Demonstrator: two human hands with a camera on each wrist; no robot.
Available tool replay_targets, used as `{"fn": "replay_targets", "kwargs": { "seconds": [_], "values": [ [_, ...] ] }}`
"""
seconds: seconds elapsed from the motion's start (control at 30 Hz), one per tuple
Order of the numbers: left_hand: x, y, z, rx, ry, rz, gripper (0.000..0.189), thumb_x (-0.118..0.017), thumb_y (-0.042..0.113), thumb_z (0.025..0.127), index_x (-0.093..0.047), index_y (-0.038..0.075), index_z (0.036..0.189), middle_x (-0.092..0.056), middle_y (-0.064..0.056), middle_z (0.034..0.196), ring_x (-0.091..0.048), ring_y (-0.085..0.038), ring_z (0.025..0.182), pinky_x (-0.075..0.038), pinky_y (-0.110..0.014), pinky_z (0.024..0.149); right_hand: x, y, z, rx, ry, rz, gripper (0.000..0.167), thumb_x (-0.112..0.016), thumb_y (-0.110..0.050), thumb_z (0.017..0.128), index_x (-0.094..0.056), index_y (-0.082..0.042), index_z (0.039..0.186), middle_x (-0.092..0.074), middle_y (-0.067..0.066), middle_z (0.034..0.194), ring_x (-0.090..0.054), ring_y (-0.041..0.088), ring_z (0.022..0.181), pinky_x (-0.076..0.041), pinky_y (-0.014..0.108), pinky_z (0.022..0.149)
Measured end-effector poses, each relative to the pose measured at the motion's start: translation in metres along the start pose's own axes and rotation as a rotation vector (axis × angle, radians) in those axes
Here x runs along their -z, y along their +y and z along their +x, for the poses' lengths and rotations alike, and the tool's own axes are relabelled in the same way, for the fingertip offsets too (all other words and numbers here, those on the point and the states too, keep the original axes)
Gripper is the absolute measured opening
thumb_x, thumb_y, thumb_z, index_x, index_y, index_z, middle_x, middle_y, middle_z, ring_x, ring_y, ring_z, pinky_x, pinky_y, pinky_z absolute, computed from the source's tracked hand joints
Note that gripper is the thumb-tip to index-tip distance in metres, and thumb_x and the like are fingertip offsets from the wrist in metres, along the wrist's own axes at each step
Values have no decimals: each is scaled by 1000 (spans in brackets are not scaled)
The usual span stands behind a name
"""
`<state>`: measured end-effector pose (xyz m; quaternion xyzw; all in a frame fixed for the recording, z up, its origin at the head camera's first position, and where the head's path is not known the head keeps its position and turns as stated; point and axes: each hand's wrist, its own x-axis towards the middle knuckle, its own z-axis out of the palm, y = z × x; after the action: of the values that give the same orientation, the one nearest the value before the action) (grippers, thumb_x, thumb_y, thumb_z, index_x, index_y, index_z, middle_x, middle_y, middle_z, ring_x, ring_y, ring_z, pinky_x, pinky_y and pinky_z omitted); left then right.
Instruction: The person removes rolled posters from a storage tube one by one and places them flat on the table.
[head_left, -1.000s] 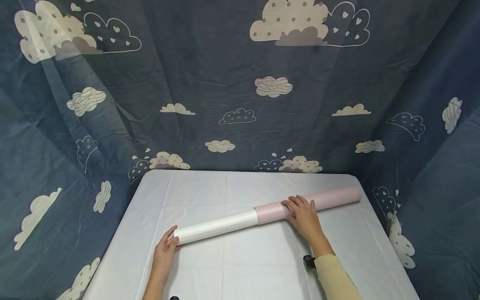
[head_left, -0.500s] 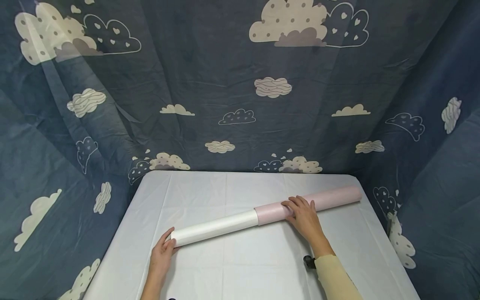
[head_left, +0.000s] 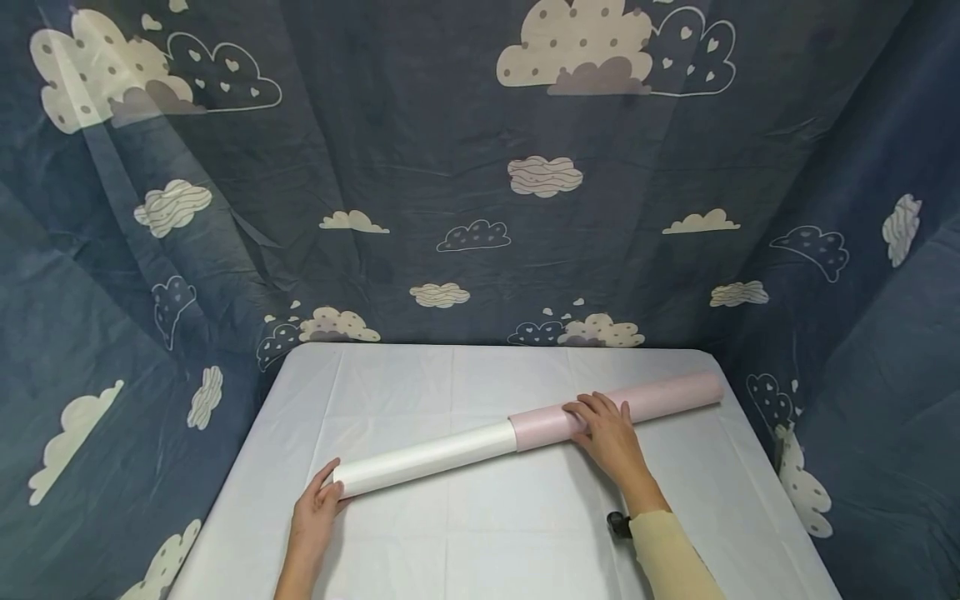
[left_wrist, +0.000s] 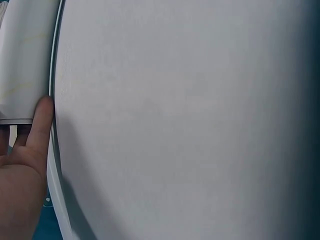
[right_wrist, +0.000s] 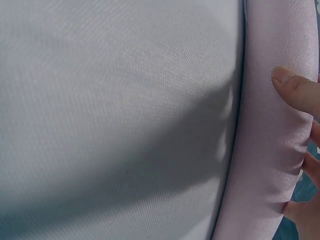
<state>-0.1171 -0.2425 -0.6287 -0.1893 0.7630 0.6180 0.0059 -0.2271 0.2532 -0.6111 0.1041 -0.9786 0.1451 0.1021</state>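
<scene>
A long white roll (head_left: 423,457) reaches out of the open end of a wider pink roll (head_left: 675,397), and both lie slantwise across the white table. My left hand (head_left: 311,517) grips the white roll's free end, with the thumb on the near side and fingers at the far side. In the left wrist view the thumb (left_wrist: 42,117) presses along the side of the white tube-like end. My right hand (head_left: 607,437) holds the pink roll from above near its left end. The right wrist view shows its thumb (right_wrist: 295,90) and fingers on the creased, glossy pink surface.
The table (head_left: 465,558) has a white cover with fold lines. Behind it and at both sides hangs a dark blue curtain (head_left: 420,167) with cloud prints. A black device (head_left: 618,524) sits at the right wrist, by a pale yellow sleeve (head_left: 671,554).
My left hand has moved left and slightly nearer, drawing the white roll further out of the pink one. The right hand and the pink roll have stayed in place.
</scene>
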Motion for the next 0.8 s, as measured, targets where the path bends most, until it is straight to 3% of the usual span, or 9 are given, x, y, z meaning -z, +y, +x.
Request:
{"fn": "replay_targets", "kwargs": {
  "seconds": [0.17,0.33,0.67,0.8],
  "values": [
    [5,-2,0,16,-7,0,52,-51,14,113,-41,13,163,-59,-31,149,-64,-32,134,-59,-24,102,0,1,0,5,7,5,57,-93,-18,81,-69,-25,133,-63,11,147,-48,42,148,-24,84,119],
    [9,-2,-2,8,-24,-3,53,-51,18,113,-39,12,164,-58,-31,150,-63,-35,136,-59,-25,102,-1,1,0,4,-1,0,57,-92,-19,82,-68,-25,133,-62,11,148,-48,42,148,-25,84,119],
    [26,-3,-4,51,9,36,53,-52,19,113,-41,14,164,-58,-30,151,-62,-28,135,-60,-20,99,0,1,-1,11,14,8,57,-93,-18,82,-69,-25,132,-63,11,147,-48,42,148,-25,84,119],
    [35,-5,-4,60,21,43,53,-51,20,113,-39,13,165,-55,-31,153,-59,-31,138,-59,-19,98,-1,1,-1,13,16,9,57,-93,-18,81,-69,-26,132,-63,11,147,-49,42,147,-25,84,118]
  ]
}}
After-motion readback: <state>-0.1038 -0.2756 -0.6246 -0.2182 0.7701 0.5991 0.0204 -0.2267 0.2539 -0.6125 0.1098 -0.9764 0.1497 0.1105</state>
